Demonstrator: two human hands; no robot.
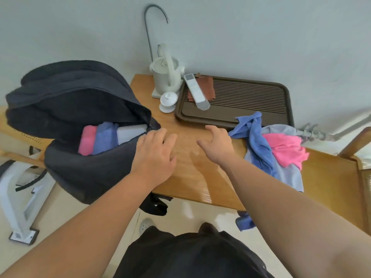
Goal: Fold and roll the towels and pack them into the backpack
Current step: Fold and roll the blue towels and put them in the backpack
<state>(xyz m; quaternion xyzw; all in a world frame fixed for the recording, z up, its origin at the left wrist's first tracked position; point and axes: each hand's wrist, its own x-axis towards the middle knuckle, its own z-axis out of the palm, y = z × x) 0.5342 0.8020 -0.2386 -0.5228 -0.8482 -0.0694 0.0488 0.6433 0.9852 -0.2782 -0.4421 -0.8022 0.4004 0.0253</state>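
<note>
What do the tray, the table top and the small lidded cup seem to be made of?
Tray: dark brown, matte, with ribbed slats; plastic or coated wood, unclear which.
Table top: likely varnished wood, by its grain and sheen.
Lidded cup: white, smooth, glossy; probably porcelain.

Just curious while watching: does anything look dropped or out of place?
Yes. A blue cloth lies below the table edge, apparently dropped on the floor, apart from the unfolded towel pile. A remote control also rests across the tea tray.

Black backpack (80, 157) lay open, holding pink, blue, grey rolled towels (104, 137); loose towels (275, 149) heaped right on counter (190, 169).
</note>
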